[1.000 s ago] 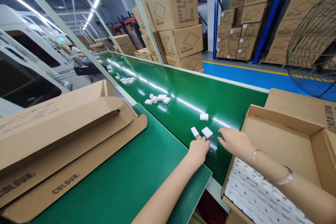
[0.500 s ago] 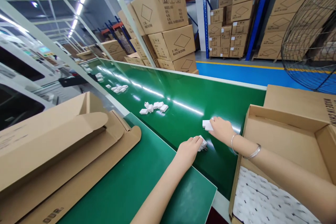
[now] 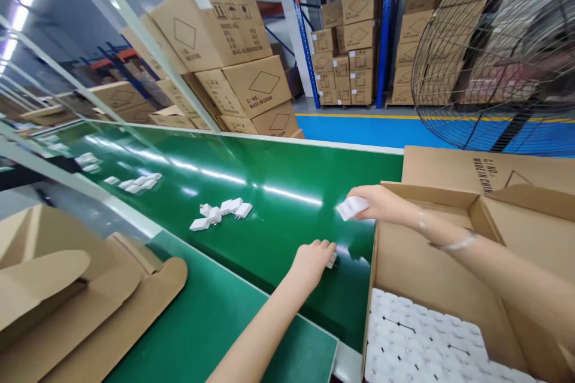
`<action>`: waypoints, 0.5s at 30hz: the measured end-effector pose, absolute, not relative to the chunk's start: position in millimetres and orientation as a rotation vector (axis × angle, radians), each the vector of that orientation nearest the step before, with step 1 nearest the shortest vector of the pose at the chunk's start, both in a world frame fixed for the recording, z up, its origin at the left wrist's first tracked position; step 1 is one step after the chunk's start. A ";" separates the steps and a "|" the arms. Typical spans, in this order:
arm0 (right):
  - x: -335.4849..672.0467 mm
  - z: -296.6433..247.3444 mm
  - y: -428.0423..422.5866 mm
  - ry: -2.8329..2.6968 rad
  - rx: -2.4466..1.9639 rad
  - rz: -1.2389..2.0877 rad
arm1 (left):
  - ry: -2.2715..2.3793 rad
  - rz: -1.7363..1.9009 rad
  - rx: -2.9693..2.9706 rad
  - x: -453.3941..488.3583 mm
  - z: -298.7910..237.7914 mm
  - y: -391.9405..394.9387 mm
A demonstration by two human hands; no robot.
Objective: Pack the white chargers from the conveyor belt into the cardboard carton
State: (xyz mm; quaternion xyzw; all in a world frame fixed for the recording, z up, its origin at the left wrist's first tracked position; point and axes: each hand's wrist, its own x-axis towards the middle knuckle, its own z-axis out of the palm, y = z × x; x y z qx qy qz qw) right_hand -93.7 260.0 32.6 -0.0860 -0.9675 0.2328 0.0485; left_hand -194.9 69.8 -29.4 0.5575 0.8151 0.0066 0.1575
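Note:
My right hand (image 3: 380, 202) is closed around a few white plug chargers (image 3: 353, 208), held together just above the green conveyor belt (image 3: 287, 221) beside the open carton. Lower on the belt, my left hand (image 3: 311, 260) has its fingers curled over a white plug charger (image 3: 332, 260); most of it is hidden under the fingers. To the right stands the open cardboard carton (image 3: 417, 257), with white chargers (image 3: 415, 332) packed in tight rows at its near end. My right forearm crosses over this carton.
A loose group of white chargers (image 3: 222, 212) lies further left on the belt, with more groups beyond. Folded cardboard (image 3: 135, 299) rests on the green side table (image 3: 215, 305). Stacked cartons (image 3: 242, 87) stand behind the belt. A large wire fan (image 3: 489, 66) is at right.
The view has turned right. My right hand has lifted its chargers off the belt and moved toward the carton. My left hand stays low over the belt, its charger now more covered.

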 end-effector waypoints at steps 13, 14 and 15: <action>87.5 1.9 179.0 -2.169 -0.171 1.139 | 0.605 1.553 0.095 -68.6 13.1 52.8; 88.1 2.6 173.9 -2.126 -0.160 1.115 | 0.557 1.554 0.096 -62.3 14.7 53.1; 88.0 3.9 169.6 -2.088 -0.162 1.084 | 0.514 1.553 0.101 -57.8 16.2 52.8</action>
